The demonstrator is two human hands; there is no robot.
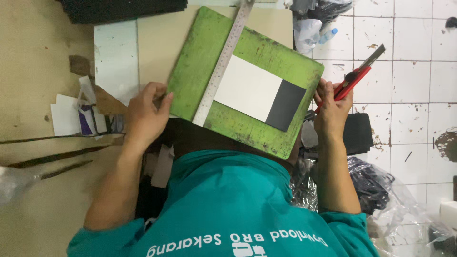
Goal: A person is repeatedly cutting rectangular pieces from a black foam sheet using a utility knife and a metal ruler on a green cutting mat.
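A tan table (33, 57) fills the left side, its surface scuffed and stained. On it lie a pale grey sheet (115, 59) and a beige board (159, 43), side by side, with a dark stack (119, 8) at the far edge. White and purple paper scraps (76, 114) sit near the sheet, and long dark offcut strips (52, 157) stretch across the near part. The green cutting mat (214, 57) lies tilted, its far corner over the beige board. To the right is a white tiled floor (419, 95), dirty and spotted, bearing clear plastic bags (381, 190) with dark pieces, a black square of material (359, 133) and a crumpled bag with a bottle (312, 33).
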